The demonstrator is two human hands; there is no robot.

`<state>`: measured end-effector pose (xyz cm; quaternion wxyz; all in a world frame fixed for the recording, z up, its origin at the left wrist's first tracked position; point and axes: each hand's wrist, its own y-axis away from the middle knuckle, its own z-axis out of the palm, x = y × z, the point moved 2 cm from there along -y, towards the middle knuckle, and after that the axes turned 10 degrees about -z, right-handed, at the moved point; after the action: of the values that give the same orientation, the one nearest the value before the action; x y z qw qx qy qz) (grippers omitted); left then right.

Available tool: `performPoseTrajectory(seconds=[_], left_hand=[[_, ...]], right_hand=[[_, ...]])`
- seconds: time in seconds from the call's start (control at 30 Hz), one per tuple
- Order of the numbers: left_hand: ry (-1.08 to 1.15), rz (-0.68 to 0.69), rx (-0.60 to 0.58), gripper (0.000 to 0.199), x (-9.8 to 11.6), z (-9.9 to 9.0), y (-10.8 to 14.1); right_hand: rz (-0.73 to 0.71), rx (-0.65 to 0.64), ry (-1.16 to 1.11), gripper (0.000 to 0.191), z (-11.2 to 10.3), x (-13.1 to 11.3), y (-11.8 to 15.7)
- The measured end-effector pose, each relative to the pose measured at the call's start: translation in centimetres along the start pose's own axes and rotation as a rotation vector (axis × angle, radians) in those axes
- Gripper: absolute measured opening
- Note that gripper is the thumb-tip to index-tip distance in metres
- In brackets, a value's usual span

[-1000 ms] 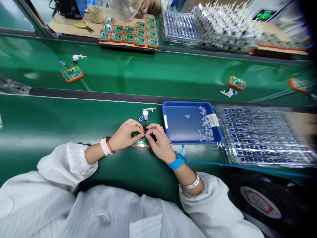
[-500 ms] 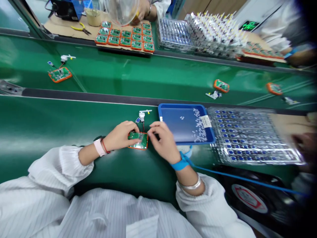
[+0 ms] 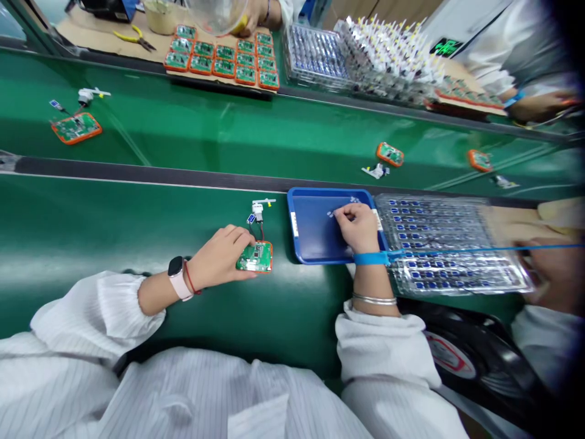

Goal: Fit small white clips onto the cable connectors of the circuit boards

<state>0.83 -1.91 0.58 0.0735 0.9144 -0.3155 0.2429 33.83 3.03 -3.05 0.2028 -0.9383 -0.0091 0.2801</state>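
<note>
My left hand (image 3: 223, 255) grips the left side of a green circuit board in an orange frame (image 3: 261, 257), which lies on the green table. Red and black wires run from the board up to a white connector piece (image 3: 258, 211) with a small blue part (image 3: 251, 218) beside it. Over the blue tray (image 3: 315, 235), my right hand (image 3: 359, 225) has its fingers pinched beside small white pieces (image 3: 329, 214). Whatever may be between those fingertips is too small to make out.
Clear plastic trays of blue parts (image 3: 439, 244) stand right of the blue tray, near another person's hand (image 3: 555, 262). Beyond the dark rail, the green belt (image 3: 219, 134) carries several boards. A blue cord (image 3: 457, 250) stretches right from my right wrist.
My right hand has moved from beside the board to the right, over the blue tray. My left hand remains at the board, its thumb now off the top. The view has shifted slightly.
</note>
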Motion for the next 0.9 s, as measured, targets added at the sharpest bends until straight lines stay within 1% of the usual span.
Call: performPoseTrajectory(seconds=[0.13, 0.2, 0.23, 0.27, 0.33, 0.37, 0.43, 0.5, 0.53, 0.6, 0.77, 0.9], left_hand=[[0.043, -0.002, -0.003, 0.055, -0.4, -0.1, 0.0], [0.113, -0.021, 0.008, 0.052, -0.6, -0.2, -0.2], [0.16, -0.028, 0.023, 0.046, -0.6, -0.4, -0.4], [0.21, -0.03, 0.046, 0.037, -0.6, -0.5, -0.6], [0.309, -0.021, 0.108, 0.018, -0.4, -0.8, -1.1], [0.354, -0.017, 0.137, 0.014, -0.2, -0.9, -1.3], [0.43, -0.029, 0.173, 0.013, 0.1, -1.0, -1.6], [0.483, -0.053, 0.169, 0.012, 0.3, -1.0, -1.8], [0.5, -0.067, 0.161, 0.011, 0.4, -0.9, -1.9], [0.523, -0.09, 0.148, 0.01, 0.4, -0.8, -1.8], [0.543, -0.122, 0.123, 0.008, 0.1, -0.6, -1.6], [0.506, -0.139, 0.111, 0.007, 0.0, -0.4, -1.7]], right_hand=[[-0.055, -0.079, 0.036, 0.012, -0.5, 0.4, -0.4], [-0.087, -0.077, 0.05, 0.013, -0.9, -0.5, -0.3], [-0.109, -0.059, 0.042, 0.013, -1.0, -1.5, -0.1], [-0.138, -0.04, 0.012, 0.013, -1.1, -2.9, 0.2], [-0.215, -0.028, -0.108, 0.012, -0.8, -6.7, 1.4], [-0.26, -0.064, -0.202, 0.012, -0.4, -8.9, 2.1], [-0.328, -0.178, -0.345, 0.012, 0.5, -12.9, 3.7], [-0.346, -0.274, -0.419, 0.012, 1.5, -15.6, 5.1], [-0.344, -0.304, -0.44, 0.012, 1.8, -16.4, 5.5], [-0.331, -0.329, -0.468, 0.012, 2.4, -16.9, 6.0], [-0.299, -0.358, -0.506, 0.011, 3.0, -16.2, 6.3], [-0.276, -0.396, -0.504, 0.011, 3.4, -16.1, 6.6]])
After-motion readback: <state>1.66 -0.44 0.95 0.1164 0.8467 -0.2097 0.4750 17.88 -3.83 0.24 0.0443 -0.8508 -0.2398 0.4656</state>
